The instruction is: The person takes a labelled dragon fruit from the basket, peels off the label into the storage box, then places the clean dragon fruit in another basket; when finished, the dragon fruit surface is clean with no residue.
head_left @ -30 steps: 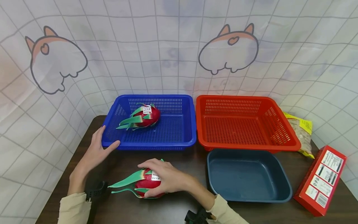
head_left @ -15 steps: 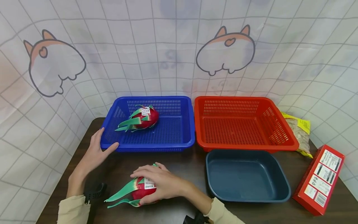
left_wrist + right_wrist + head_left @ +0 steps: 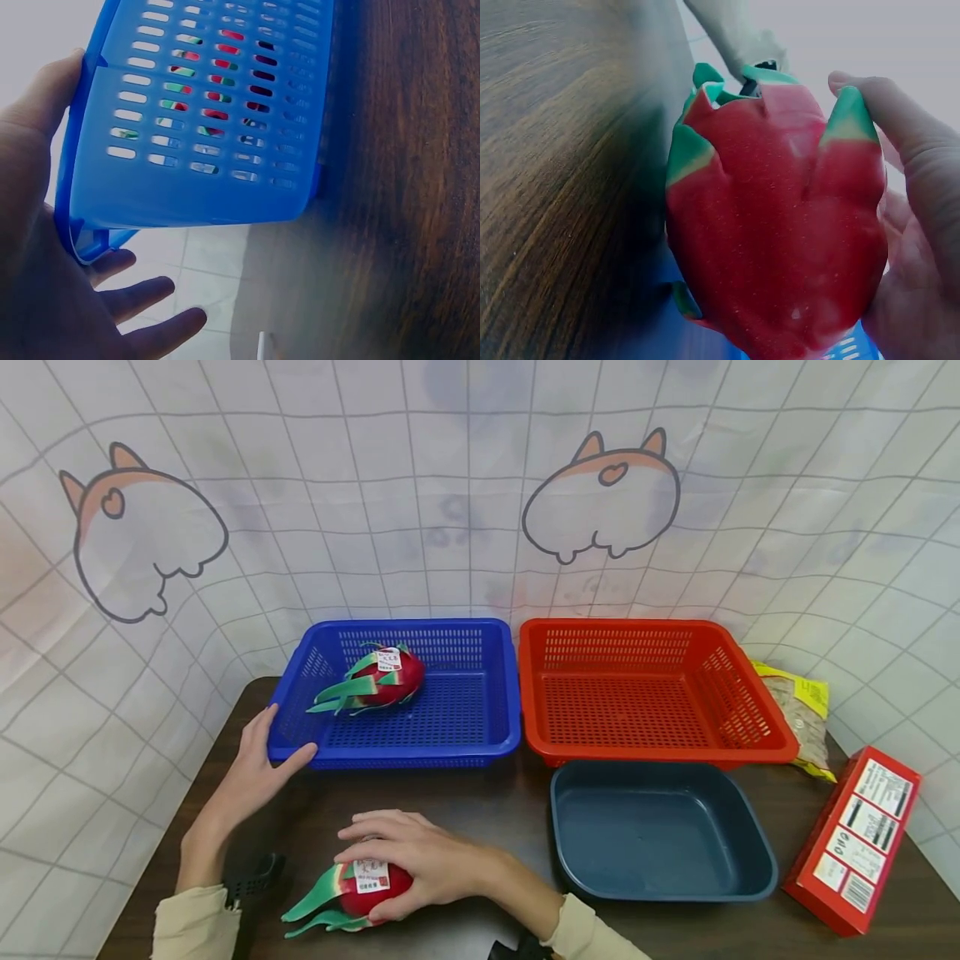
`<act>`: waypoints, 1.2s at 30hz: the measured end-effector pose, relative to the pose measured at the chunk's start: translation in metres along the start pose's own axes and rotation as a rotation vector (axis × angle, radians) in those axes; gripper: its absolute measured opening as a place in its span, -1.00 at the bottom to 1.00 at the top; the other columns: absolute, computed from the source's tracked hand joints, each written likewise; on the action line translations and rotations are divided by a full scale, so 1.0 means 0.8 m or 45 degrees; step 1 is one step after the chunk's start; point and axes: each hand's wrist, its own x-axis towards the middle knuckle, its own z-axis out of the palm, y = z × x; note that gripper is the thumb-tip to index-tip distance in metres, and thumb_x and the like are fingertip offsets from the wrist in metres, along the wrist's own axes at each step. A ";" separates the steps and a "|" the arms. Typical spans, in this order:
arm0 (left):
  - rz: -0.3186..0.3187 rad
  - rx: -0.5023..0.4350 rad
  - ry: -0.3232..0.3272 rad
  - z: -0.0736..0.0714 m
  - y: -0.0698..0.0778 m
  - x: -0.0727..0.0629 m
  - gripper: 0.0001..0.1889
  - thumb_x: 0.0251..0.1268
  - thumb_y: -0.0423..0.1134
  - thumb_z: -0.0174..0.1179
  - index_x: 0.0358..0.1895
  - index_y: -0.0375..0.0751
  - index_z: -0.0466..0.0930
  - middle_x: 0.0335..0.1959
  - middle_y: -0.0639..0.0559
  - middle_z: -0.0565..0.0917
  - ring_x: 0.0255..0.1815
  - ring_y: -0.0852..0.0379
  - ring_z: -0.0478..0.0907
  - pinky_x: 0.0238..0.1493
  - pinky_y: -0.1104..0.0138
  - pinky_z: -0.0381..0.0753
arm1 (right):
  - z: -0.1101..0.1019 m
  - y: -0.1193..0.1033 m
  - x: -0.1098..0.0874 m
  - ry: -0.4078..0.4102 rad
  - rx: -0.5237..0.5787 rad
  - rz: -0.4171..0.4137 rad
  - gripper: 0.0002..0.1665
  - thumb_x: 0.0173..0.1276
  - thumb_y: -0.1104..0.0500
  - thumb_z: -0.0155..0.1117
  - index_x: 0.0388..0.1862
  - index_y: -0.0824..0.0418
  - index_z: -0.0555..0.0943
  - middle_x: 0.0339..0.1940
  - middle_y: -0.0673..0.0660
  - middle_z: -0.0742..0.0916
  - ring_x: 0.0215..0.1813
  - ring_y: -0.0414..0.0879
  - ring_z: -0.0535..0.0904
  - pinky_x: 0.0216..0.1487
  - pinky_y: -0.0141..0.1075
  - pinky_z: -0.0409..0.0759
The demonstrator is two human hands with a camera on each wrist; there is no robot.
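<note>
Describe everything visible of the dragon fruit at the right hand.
The dragon fruit is red and rounded, with green-tipped scales, long green leaves pointing left in the head view and a white printed label. Its smooth surface looks like plastic or rubber. It is on its side, nearer the person than the blue basket, with the right hand curved around it. Whether it touches the table is unclear.
</note>
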 end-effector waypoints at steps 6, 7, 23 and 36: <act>0.135 0.094 0.132 -0.005 0.012 -0.006 0.00 0.25 0.16 0.21 0.56 -0.20 -0.17 0.57 -0.34 -0.15 0.47 -0.49 -0.03 0.17 -0.48 0.15 | 0.003 -0.002 -0.004 -0.061 -0.061 0.249 -0.06 0.21 -0.25 0.34 0.50 -0.34 0.11 0.58 0.01 0.16 0.51 -0.02 0.16 0.35 0.00 0.41; 0.181 0.095 0.169 -0.007 0.017 -0.008 -0.03 0.23 0.12 0.24 0.55 -0.20 -0.09 0.57 -0.32 -0.11 0.47 -0.48 -0.01 0.17 -0.48 0.16 | 0.003 -0.001 -0.003 -0.047 -0.071 0.278 -0.04 0.20 -0.25 0.36 0.50 -0.35 0.09 0.57 0.02 0.17 0.48 -0.02 0.21 0.32 -0.01 0.45; 0.522 -0.018 -0.545 -0.004 0.102 -0.059 -0.31 0.23 0.05 0.29 0.43 0.22 0.24 0.44 0.07 0.32 0.38 -0.11 0.36 0.14 -0.04 0.57 | -0.013 0.012 -0.011 0.188 -0.323 0.566 0.21 -0.11 -0.39 0.50 0.43 0.10 0.21 0.26 0.03 0.52 0.15 -0.13 0.48 0.13 -0.25 0.58; 0.536 -0.254 -1.044 0.049 0.078 -0.034 -0.03 0.10 -0.06 0.40 0.53 0.24 -0.03 0.51 0.04 0.16 0.40 0.04 0.20 0.19 0.35 0.53 | -0.029 -0.004 -0.021 0.183 -0.559 0.722 -0.02 -0.11 -0.47 0.43 0.13 0.13 0.47 -0.11 0.02 0.59 -0.17 -0.15 0.55 -0.21 -0.34 0.62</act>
